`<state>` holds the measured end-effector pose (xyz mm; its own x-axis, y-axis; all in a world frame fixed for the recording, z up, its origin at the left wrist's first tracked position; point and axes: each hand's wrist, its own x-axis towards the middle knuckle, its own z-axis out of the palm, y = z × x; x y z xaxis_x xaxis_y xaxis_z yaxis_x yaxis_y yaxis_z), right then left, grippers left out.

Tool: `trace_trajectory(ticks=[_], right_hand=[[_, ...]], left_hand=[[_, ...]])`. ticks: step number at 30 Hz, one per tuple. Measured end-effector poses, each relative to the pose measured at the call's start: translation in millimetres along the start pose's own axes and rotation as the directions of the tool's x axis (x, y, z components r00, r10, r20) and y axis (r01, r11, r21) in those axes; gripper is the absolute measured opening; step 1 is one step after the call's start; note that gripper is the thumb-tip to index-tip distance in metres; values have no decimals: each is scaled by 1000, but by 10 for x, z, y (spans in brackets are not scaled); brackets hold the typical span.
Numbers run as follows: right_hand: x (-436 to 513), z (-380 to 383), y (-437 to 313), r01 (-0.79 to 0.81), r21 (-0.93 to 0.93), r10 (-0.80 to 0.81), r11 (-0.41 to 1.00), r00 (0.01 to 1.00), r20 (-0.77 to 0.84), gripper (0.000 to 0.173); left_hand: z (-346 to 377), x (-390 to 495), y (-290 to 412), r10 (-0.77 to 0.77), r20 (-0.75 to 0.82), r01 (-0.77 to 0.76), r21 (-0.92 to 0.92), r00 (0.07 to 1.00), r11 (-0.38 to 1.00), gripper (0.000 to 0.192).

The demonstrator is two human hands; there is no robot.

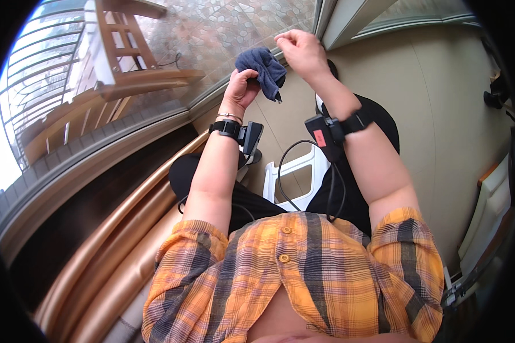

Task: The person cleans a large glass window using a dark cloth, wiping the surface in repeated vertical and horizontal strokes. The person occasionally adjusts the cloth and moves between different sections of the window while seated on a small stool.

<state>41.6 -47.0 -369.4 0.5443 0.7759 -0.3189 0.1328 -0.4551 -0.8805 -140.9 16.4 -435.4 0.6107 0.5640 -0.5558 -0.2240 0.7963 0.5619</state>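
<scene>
My left hand point(243, 88) grips a crumpled dark blue cloth point(264, 70), which covers the fingers. A small dark piece shows at the cloth's lower edge, but I cannot make out what it is. To the right of the cloth and apart from it, my right hand point(304, 53) is raised with curled fingers and the thumb against them. Nothing shows between those fingertips. Just beyond both hands runs the glass door's bottom frame point(216, 92). Each forearm wears a strapped black device, the left one point(252, 138) and the right one point(325, 135), with cables.
A white plastic stool point(274, 178) stands between my legs on the tiled floor point(395, 85). Shiny gold-brown curtain fabric point(141, 214) hangs at my left. Behind the glass are a wooden chair point(128, 81) and a balcony railing point(38, 64). A pale panel point(487, 210) stands at the right.
</scene>
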Motion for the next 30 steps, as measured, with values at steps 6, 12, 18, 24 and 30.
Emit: trace_trajectory(ticks=[6, 12, 18, 24, 30], right_hand=[[-183, 128, -101, 220, 145, -263, 965, 848, 460, 93], [-309, 173, 15, 251, 433, -473, 866, 692, 545, 63], [-92, 201, 514, 44, 75, -70, 996, 916, 396, 46], [55, -100, 966, -226, 550, 289, 804, 957, -30, 46], [-146, -1107, -153, 400, 423, 31, 813, 696, -718, 55]], left_hand=[[631, -643, 459, 72, -5, -72, -37, 997, 997, 33], [989, -1256, 614, 27, -65, 13, 551, 997, 834, 36], [808, -1314, 513, 118, 27, -71, 916, 993, 396, 43], [410, -1048, 478, 88, 12, -78, 604, 996, 793, 35], [113, -739, 249, 105, -115, -42, 450, 988, 892, 29]])
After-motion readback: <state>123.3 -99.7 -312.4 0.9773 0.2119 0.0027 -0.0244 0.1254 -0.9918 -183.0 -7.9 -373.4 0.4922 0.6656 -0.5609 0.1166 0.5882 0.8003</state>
